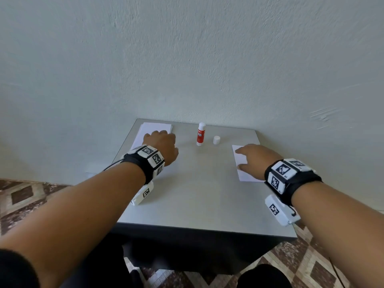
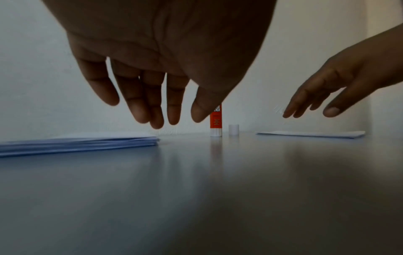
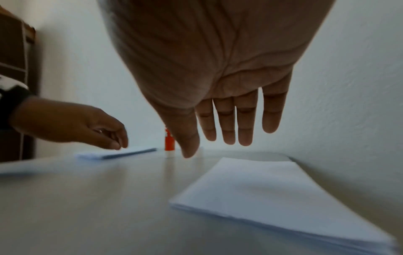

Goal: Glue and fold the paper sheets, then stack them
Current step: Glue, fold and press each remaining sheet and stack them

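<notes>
Neither hand has hold of anything: the left hand hangs with fingers loosely spread over the near edge of the stack of sheets, and the right hand hovers flat, fingers straight, above the folded paper, with daylight showing under the fingertips in both wrist views.

Beneath both hands runs the grey table, the largest thing in play. Under and beyond the left fingers lies the stack of sheets, its edges slightly fanned. Under the right palm sits the folded paper, a thinner pile; how many layers it has is hard to tell through the blur. Between the two hands, towards the wall, the glue stick stands upright and uncapped, and just to its right, closer to the right hand, stands its small white cap.

Judging from this, the next sheet is about to be drawn off the stack. The fanned edges mean the left fingertips may drag two sheets at once, or push the whole stack off square, since nothing pins it. A sweep inward by either hand could clip the glue stick, which is tall and narrow and would tip easily; lying open, it could smear the table or roll. The cap is light and could be flicked off the table. The exposed glue may also dry while it stands open
</notes>
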